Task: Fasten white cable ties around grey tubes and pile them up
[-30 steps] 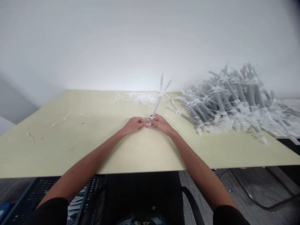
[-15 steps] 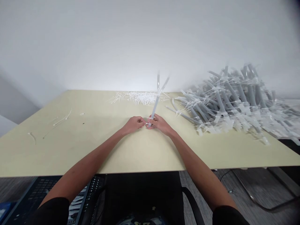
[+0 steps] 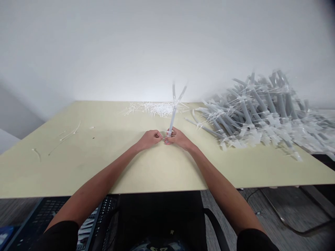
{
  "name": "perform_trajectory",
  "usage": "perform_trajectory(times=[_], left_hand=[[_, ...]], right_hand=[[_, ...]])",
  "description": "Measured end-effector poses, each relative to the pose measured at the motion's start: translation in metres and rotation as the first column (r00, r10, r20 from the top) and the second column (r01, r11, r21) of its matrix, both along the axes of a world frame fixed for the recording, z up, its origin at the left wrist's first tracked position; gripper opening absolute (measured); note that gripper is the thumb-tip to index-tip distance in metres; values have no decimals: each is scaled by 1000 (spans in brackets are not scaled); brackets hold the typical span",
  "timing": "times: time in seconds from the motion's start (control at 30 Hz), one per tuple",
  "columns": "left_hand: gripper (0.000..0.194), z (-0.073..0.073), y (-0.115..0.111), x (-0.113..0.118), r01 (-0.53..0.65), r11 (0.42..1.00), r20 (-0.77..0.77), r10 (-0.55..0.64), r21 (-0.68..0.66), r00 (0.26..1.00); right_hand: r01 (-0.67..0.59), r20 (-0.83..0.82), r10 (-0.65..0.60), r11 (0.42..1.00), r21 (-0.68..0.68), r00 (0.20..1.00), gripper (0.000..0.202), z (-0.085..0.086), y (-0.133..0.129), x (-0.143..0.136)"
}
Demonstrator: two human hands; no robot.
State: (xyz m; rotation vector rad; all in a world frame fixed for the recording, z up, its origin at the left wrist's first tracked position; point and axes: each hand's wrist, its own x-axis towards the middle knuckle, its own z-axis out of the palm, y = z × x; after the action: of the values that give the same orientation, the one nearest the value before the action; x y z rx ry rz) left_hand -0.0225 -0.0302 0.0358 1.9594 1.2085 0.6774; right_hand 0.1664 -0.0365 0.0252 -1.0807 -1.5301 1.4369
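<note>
A grey Y-shaped tube (image 3: 173, 116) stands nearly upright over the middle of the table, its two branches pointing up. My right hand (image 3: 178, 137) is closed round its lower end. Just to the left, my left hand (image 3: 151, 138) is pinched close to the tube's bottom, with a thin white strip between the two hands; what its fingertips hold is too small to make out. A thin white tie (image 3: 164, 131) crosses the tube's lower part. Behind the hands lies a heap of small white cable ties (image 3: 159, 109).
A large pile of grey branched tubes with clear ends (image 3: 248, 111) covers the table's right side. Loose white ties (image 3: 70, 135) lie at the left of the pale yellow table (image 3: 86, 174). Below the front edge are a dark crate (image 3: 34, 223) and a chair.
The Y-shaped tube has tilted slightly, its top shifting a little to the left. Both hands stay in nearly the same place, still close together.
</note>
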Motion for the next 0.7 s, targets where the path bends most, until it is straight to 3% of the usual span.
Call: perform_trajectory(times=[0.2, 0.43, 0.7], left_hand=[[18, 2, 0, -2, -22, 1000, 8, 22, 18, 1000], [21, 1, 4, -6, -17, 999, 27, 18, -45, 999], [36, -3, 0, -2, 74, 983, 329, -14, -170, 944]], right_hand=[[33, 32, -34, 999, 8, 999, 28, -4, 3, 0], [17, -16, -17, 1000, -2, 1000, 27, 5, -4, 1], [74, -41, -69, 990, 123, 997, 24, 8, -1, 3]])
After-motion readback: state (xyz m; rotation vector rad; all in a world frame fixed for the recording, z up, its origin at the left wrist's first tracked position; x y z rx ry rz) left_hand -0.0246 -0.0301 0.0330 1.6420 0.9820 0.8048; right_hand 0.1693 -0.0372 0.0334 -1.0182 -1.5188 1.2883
